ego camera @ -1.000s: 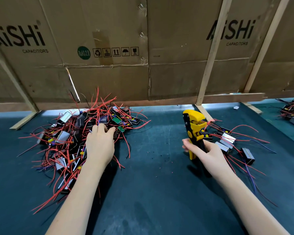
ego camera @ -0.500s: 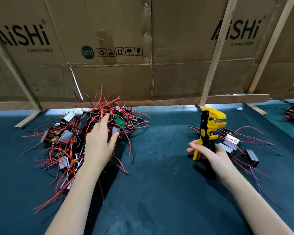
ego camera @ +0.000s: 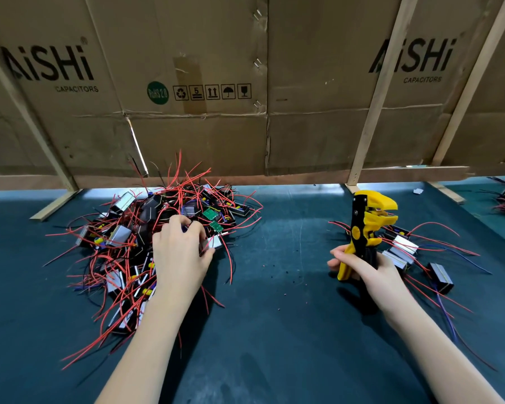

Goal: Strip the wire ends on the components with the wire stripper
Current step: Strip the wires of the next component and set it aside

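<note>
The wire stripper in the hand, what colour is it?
The wire stripper is yellow and black, held in the right hand. The head view, the only one, shows it.

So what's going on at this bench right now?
A person is stripping wire ends on small components. The right hand grips a yellow wire stripper upright above the dark mat. The left hand is in the big pile of components with red wires, pinching one silver component at the pile's edge. A smaller group of components lies beside the stripper. No wire sits in the stripper at this moment.
</note>
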Available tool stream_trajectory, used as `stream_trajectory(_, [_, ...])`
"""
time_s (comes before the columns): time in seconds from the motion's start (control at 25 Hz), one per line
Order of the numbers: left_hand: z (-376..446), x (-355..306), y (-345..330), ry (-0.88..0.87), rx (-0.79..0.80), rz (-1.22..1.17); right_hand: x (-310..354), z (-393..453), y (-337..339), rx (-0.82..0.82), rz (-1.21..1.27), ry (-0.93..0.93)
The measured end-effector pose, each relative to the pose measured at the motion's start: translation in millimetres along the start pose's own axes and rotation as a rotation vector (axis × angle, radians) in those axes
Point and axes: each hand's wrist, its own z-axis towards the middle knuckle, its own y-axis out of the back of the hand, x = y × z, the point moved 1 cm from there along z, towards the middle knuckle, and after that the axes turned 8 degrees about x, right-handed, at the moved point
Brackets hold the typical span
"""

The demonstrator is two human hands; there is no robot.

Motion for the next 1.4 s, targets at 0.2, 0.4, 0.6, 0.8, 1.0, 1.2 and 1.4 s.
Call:
stream_trajectory(0.2, [1.3, -2.5, 3.0, -0.219, -0.134, -0.003, 0.3, -0.3, 0.0, -0.001, -0.002, 0.001])
stream_trajectory(0.4, [4.3, -3.3, -11.1, -0.101, 0.026, 0.170, 1.6, 0.4, 0.8, -0.007, 0.005, 0.002])
stream_trajectory(0.6, [4.5, 0.8, 4.7, -0.050, -0.025, -0.102, 2.0, 0.0, 0.7, -0.015, 0.005, -0.002])
stream_trajectory(0.8, [7.9, 8.3, 27.1, 0.138, -0.055, -0.767, 2.6, -0.7, 0.2, 0.001, 0.020, 0.008])
stream_trajectory(1.0, [10.4, 3.0, 33.9, 0.232, 0.083, -1.375, 3.8, -0.2, 0.3, -0.004, 0.021, 0.013])
stream_trajectory(1.2, [10.7, -2.9, 50.5, 0.259, 0.066, -2.034, 3.4, -0.2, 1.2, -0.015, 0.027, 0.022])
stream_trajectory(1.4, [4.0, -13.9, 43.8, 0.158, 0.380, -2.065, 4.0, -1.0, 0.7, -0.017, 0.026, 0.023])
